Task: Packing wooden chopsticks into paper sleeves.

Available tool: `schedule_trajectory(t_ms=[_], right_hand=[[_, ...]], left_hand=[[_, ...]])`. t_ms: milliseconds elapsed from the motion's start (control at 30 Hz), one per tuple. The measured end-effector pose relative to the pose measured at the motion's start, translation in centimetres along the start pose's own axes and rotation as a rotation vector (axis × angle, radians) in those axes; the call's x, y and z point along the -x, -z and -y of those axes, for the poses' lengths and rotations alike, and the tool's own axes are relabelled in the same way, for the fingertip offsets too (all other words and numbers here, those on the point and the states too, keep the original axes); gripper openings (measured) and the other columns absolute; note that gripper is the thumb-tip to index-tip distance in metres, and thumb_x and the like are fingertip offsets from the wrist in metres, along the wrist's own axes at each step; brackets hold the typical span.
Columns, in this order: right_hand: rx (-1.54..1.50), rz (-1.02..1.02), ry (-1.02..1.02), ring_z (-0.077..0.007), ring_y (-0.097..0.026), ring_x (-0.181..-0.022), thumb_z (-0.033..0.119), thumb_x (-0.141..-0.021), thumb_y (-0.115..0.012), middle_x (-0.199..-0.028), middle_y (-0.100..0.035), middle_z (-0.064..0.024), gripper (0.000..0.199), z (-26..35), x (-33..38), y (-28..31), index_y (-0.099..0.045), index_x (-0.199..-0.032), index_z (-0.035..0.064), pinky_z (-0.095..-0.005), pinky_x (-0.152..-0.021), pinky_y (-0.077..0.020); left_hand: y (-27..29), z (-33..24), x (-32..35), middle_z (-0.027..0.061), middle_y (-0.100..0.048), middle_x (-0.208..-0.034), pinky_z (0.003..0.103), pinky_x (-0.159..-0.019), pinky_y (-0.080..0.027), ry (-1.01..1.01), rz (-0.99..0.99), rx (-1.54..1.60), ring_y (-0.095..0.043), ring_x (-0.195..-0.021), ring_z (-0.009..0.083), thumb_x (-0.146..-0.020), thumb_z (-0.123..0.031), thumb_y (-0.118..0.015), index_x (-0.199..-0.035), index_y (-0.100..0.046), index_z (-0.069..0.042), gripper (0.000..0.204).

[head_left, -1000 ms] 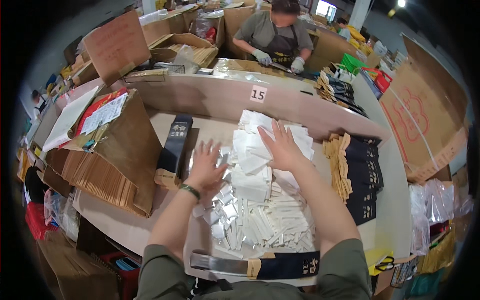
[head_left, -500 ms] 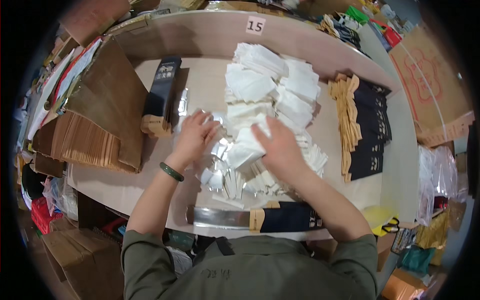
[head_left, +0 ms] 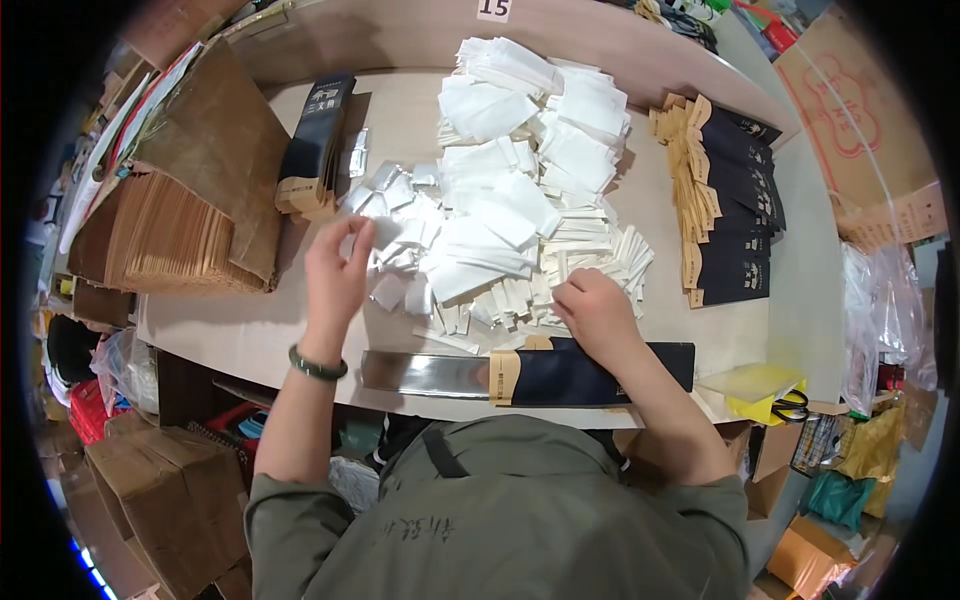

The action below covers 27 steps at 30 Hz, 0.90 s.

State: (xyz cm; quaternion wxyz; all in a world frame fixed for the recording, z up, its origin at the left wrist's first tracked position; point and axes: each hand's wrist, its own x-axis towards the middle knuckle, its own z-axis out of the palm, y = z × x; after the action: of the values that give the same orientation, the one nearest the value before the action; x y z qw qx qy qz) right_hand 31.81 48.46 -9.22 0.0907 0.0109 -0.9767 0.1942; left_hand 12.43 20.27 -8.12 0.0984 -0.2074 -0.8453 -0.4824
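My left hand (head_left: 338,268) is closed in a pinch at the left edge of a heap of small silver sachets (head_left: 405,225), and a greyish sachet (head_left: 382,234) shows at its fingertips. My right hand (head_left: 597,312) is closed over the near right part of the pile, where a thin white stick packet (head_left: 562,268) stands up from its fingers. Between the hands lie flat white paper packets (head_left: 480,250), with narrow stick packets (head_left: 505,300) nearer me. Below my right hand, black and tan paper sleeves (head_left: 570,378) lie over a shiny metal strip (head_left: 425,374).
A cardboard box (head_left: 215,160) packed with brown card stands at left, beside a stack of black sleeves (head_left: 318,140). More black and tan sleeves (head_left: 735,210) fan out at right. Scissors (head_left: 790,407) rest in a yellow holder (head_left: 765,400) by the front right corner. A raised board (head_left: 400,45) closes the back.
My right hand has left the larger white packets and moved right and nearer, to the stick packets. My left hand has drawn left off the sachets, its fingers now pinched. The view has tilted downward.
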Motion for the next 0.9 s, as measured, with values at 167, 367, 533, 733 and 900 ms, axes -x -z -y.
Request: schedule_trajectory(t_ms=[167,367,533,733,900], right_hand=[[-0.005,-0.164,-0.060,-0.0317,-0.059,-0.084,0.011,-0.081,-0.072,-0.085,-0.061,-0.0113,0.012,-0.4,0.5,-0.4,-0.063,-0.087,0.0065,-0.0402,-0.073,-0.0496],[-0.514,-0.215,-0.304,-0.0297,-0.065,-0.078,0.012,-0.087,-0.066,-0.083,-0.066,-0.0153,0.010,1.6,-6.9,0.9,-0.068,-0.091,0.0026,-0.0374,-0.069,-0.0501],[-0.262,-0.092,-0.378,-0.0309,-0.065,-0.078,0.015,-0.081,-0.068,-0.085,-0.067,-0.0170,0.015,1.1,-10.2,-3.7,-0.070,-0.087,0.0013,-0.0395,-0.071,-0.0510],[-0.349,-0.256,0.063,-0.0329,-0.062,-0.084,0.013,-0.083,-0.067,-0.085,-0.065,-0.0125,0.009,5.8,-8.1,0.6,-0.066,-0.081,0.0039,-0.0420,-0.077,-0.0502],[-0.140,0.467,0.425,-0.0286,-0.061,-0.091,0.016,-0.080,-0.069,-0.087,-0.065,-0.0094,0.010,10.9,-3.9,-4.2,-0.066,-0.076,0.0082,-0.0407,-0.084,-0.0472]], left_hand=[[2.6,-1.8,10.1,0.0093,-0.063,-0.080,0.032,-0.068,-0.048,-0.018,0.428,-0.057,-0.062,-0.074,0.0204,-0.082,0.003,-0.058,-0.090,-0.063,-0.004,0.011],[0.9,-2.7,13.3,0.0097,-0.065,-0.090,0.041,-0.073,-0.050,-0.217,0.413,-0.240,-0.062,-0.083,0.0315,-0.075,-0.004,-0.072,-0.094,-0.067,-0.008,0.020],[3.5,-2.0,9.6,0.0150,-0.063,-0.115,0.044,-0.085,-0.050,-0.398,0.253,-0.384,-0.061,-0.102,0.0355,-0.072,-0.016,-0.080,-0.112,-0.064,-0.011,0.043],[18.8,1.8,-4.2,0.0147,-0.069,-0.102,0.039,-0.078,-0.053,-0.202,-0.321,-0.814,-0.067,-0.090,0.0325,-0.086,-0.017,-0.071,-0.102,-0.069,-0.004,0.021],[21.8,6.9,-9.8,0.0208,-0.069,-0.084,0.042,-0.073,-0.053,0.200,0.146,-0.866,-0.069,-0.084,0.0366,-0.089,-0.020,-0.061,-0.107,-0.069,-0.001,0.027]])
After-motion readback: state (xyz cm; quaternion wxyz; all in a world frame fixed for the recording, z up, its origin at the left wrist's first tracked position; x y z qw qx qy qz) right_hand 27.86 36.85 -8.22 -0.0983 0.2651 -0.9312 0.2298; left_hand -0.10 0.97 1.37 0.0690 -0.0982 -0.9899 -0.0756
